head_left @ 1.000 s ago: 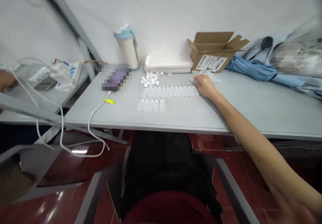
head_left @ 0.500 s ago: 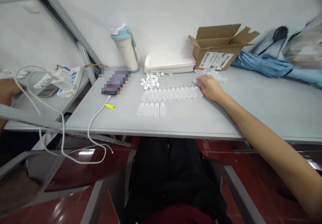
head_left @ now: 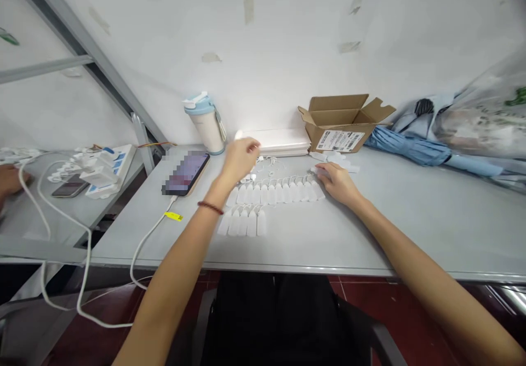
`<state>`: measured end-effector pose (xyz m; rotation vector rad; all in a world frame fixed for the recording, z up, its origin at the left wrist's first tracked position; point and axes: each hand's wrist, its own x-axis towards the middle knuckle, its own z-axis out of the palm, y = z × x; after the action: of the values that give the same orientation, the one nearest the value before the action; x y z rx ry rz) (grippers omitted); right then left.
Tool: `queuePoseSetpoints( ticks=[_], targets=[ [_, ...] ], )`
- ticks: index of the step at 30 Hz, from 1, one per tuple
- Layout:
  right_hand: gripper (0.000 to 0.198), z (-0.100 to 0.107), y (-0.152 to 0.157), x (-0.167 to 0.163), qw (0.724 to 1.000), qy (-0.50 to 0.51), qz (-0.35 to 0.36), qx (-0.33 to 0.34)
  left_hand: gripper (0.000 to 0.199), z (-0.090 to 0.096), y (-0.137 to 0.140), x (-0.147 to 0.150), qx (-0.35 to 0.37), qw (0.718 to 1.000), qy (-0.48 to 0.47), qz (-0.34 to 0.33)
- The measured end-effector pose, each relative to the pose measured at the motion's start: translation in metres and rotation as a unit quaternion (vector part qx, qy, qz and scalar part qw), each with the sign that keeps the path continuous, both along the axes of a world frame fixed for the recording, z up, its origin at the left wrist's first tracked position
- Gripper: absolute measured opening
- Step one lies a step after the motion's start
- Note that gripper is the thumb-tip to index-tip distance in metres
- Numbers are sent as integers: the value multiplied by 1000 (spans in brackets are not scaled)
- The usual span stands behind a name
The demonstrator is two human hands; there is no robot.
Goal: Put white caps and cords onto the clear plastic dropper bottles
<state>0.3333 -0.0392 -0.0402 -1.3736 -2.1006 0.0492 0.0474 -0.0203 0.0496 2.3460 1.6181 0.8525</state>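
My left hand (head_left: 240, 160) is over the pile of small white caps (head_left: 248, 178), its fingers curled together and partly hidden from me. Most of that pile is behind the hand. At the right end of the upper row of white tags (head_left: 279, 194), my right hand (head_left: 337, 182) has thumb and fingertips pinched close to a looped string; what they hold is too small to make out. A shorter row of white tags (head_left: 243, 222) lies nearer the front edge. More loose white tags (head_left: 343, 161) lie just behind my right hand.
At the back stand a tumbler (head_left: 205, 125), a stack of white trays (head_left: 283, 141) and an open cardboard box (head_left: 339, 130). A phone (head_left: 187, 173) charges by a white cable (head_left: 143, 245). A folded blue umbrella (head_left: 411, 146) lies right. Another person's hand (head_left: 12, 179) is far left.
My left hand has come into view and reached over the cap pile. My right hand stays at the upper row's right end. The view has tilted up, so the table sits lower.
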Motion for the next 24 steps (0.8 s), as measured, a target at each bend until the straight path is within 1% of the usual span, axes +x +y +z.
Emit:
queuePoseSetpoints(
  ticks=[2, 4, 7, 9, 11, 12, 15, 17, 20, 22, 24],
  targets=[
    [27, 1, 0, 2, 1000, 17, -2, 4, 21, -5, 11, 14, -26, 999, 34, -32],
    [27, 3, 0, 4, 999, 32, -10, 11, 16, -14, 18, 24, -53, 996, 55, -51],
    [26, 8, -1, 4, 997, 62, -33, 14, 14, -28, 19, 30, -78, 993, 74, -44],
    [26, 13, -5, 1, 994, 96, -44, 3, 16, -32, 16, 30, -87, 993, 74, -39],
    [26, 19, -11, -8, 988, 151, -36, -23, 18, -30, 11, 30, -86, 994, 56, -42],
    [27, 23, -15, -13, 982, 185, -22, -45, 19, -27, 8, 32, -82, 995, 41, -48],
    [34, 33, -29, -34, 950, 273, 62, -137, 19, -17, -7, 41, -63, 995, -5, -79],
    [39, 37, -36, -46, 939, 281, 100, -172, 19, -12, -18, 49, -56, 992, -30, -104],
    [39, 40, -42, -55, 949, 251, 103, -161, 17, -10, -33, 58, -50, 990, -61, -117],
    [37, 41, -43, -55, 956, 235, 92, -151, 15, -11, -39, 62, -46, 990, -76, -113],
    [37, 42, -44, -53, 956, 231, 95, -150, 13, -12, -43, 63, -42, 989, -87, -109]
  ],
)
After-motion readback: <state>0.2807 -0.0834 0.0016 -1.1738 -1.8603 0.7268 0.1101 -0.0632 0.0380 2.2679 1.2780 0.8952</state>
